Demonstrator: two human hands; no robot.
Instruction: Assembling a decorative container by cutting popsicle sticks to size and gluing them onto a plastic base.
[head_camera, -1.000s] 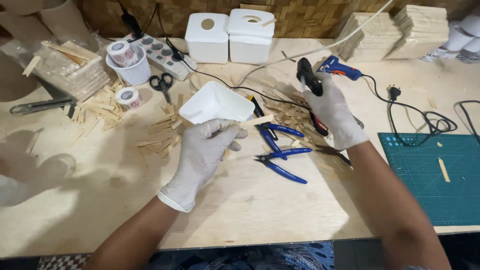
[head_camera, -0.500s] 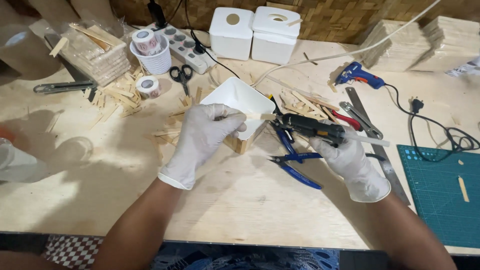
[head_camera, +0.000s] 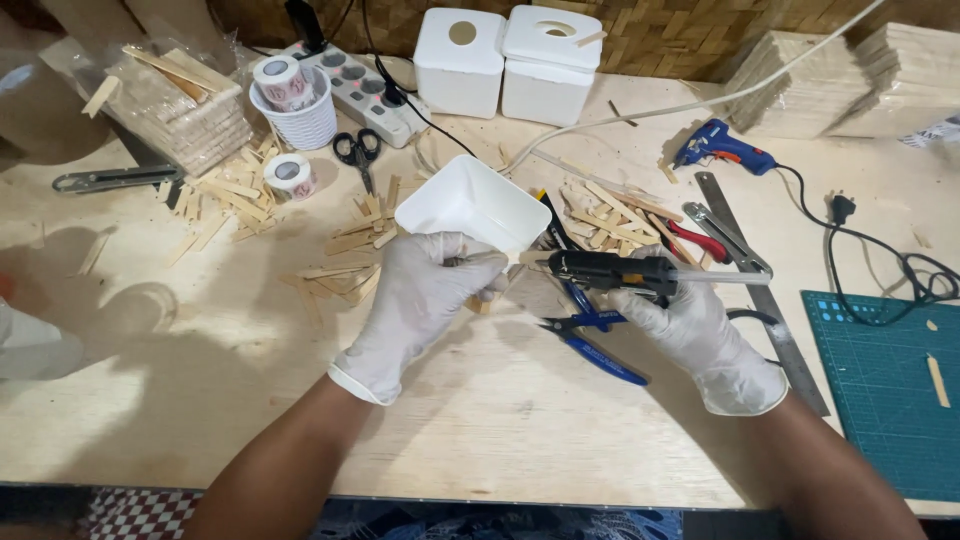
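At about nine o'clock from the hands, loose wooden sticks lie scattered beside a roll of tape and a white cup holding another roll, with scissors just past them. The gloved left hand sits near the middle of the plywood table, its fingers curled and pressed around the lower edge of a white square tray, which tilts up toward twelve o'clock with its open side facing the camera. The tray looks thin, light and fairly stiff but easy to crush, so a hold along its rim or base corner seems safest. At three o'clock from it, the gloved right hand wraps closed around a black glue gun, nozzle pointing at the tray's bottom edge and close to touching it. Blue pliers lie beneath the gun; a blue glue gun, a metal ruler and a green cutting mat follow toward three o'clock.
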